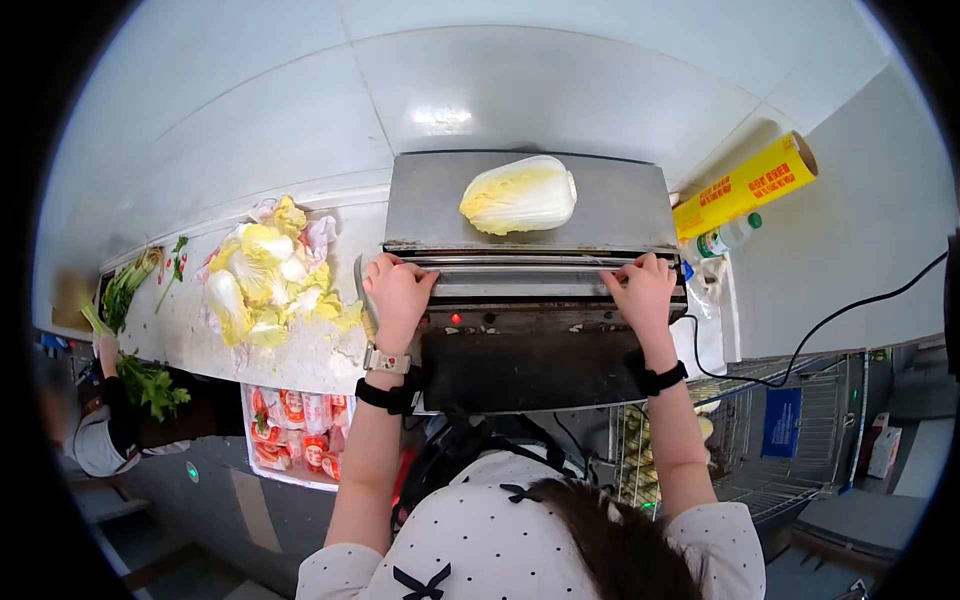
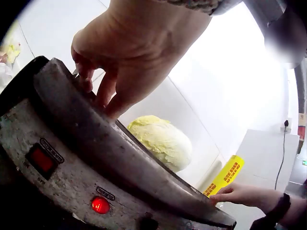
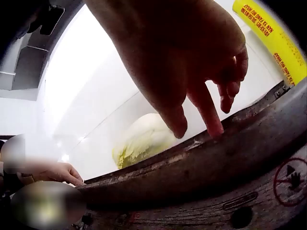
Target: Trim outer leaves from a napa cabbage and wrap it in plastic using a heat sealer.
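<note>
A wrapping machine (image 1: 530, 365) with a dark front plate stands before me, its clear plastic film (image 1: 520, 277) stretched across the slot. At the film's left end, my left hand (image 1: 398, 292) pinches with thumb and forefinger, the fingertips partly behind the machine's edge in the left wrist view. My right hand (image 1: 642, 288) reaches down to the film's right end. In the right wrist view, its forefinger (image 3: 208, 112) touches down at the slot edge while the thumb stays apart. Behind the slot, a napa cabbage (image 1: 520, 195) lies on the grey metal top (image 1: 625, 205).
Loose cabbage leaves (image 1: 262, 265) are heaped on the left counter. A yellow wrap tube (image 1: 745, 185) and a bottle (image 1: 730, 235) stand at the right. Below are a box of red-and-white packets (image 1: 295, 430) and a wire cart (image 1: 810, 410). Another person's hand (image 1: 106, 350) holds greens at far left.
</note>
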Demonstrator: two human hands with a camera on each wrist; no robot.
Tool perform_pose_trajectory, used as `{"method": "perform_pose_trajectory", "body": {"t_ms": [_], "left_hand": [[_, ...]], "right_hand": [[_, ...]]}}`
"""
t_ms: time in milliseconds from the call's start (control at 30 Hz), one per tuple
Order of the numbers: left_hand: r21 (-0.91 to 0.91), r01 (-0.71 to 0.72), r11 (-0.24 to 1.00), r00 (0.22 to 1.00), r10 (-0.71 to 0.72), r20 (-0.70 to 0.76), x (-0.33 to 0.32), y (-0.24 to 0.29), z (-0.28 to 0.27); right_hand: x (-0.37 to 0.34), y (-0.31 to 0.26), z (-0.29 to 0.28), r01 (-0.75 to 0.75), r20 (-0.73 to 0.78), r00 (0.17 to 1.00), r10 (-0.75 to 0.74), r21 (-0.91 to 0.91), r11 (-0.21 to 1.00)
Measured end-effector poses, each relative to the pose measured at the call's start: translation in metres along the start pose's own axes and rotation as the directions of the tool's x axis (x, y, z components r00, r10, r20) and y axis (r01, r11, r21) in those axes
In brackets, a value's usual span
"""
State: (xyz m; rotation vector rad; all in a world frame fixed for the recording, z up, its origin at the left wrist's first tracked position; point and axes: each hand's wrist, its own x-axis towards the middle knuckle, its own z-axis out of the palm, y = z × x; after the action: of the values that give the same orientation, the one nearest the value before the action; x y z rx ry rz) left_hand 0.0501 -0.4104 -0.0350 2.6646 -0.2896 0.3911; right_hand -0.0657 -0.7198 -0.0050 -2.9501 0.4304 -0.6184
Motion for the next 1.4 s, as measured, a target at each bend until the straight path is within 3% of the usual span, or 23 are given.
{"method": "perform_pose_trajectory", "body": {"t_ms": [367,533,633,733,833,1000,1100,1300,1400], "left_hand": [[-0.046,0.053,0.998,0.998,-0.052,0.024,0.012,-0.004,0.002],[-0.172,0.093,0.981,0.992,-0.077,0.102,0.009,-0.01,-0.008],[-0.218,0.025,0.976,0.999,-0.014,0.05,0.003,-0.004,-0.031],[-0.441,0.05,0.896,0.987,0.024,0.161,-0.014,-0.017,-0.046],[-0.684,0.213,0.698,0.973,-0.085,0.216,-0.024,-0.007,-0.068],[-0.786,0.391,0.479,0.91,-0.074,0.407,-0.03,0.01,-0.12],[-0.807,0.314,0.499,0.938,-0.034,0.344,-0.047,0.016,-0.148],[-0.764,0.479,0.433,0.87,-0.119,0.478,-0.077,0.019,-0.19],[-0.779,0.504,0.374,0.853,-0.074,0.516,-0.085,0.022,-0.206]], "right_hand": [[0.012,-0.006,0.022,-0.131,0.114,0.986,0.121,0.08,0.988],[0.01,0.005,0.006,-0.158,0.216,0.97,0.112,0.211,0.965],[0.0,0.003,-0.016,-0.115,0.181,0.981,0.065,0.284,0.952],[-0.017,0.002,-0.032,-0.111,0.162,0.985,0.059,0.329,0.938],[-0.026,-0.002,-0.05,-0.18,0.204,0.974,0.098,0.433,0.883],[-0.032,-0.016,-0.099,-0.287,0.277,0.95,0.145,0.587,0.757],[-0.045,-0.022,-0.126,-0.307,0.313,0.939,0.139,0.59,0.747],[-0.088,-0.029,-0.153,-0.551,0.518,0.826,0.222,0.662,0.508],[-0.097,-0.033,-0.17,-0.54,0.515,0.832,0.205,0.671,0.508]]}}
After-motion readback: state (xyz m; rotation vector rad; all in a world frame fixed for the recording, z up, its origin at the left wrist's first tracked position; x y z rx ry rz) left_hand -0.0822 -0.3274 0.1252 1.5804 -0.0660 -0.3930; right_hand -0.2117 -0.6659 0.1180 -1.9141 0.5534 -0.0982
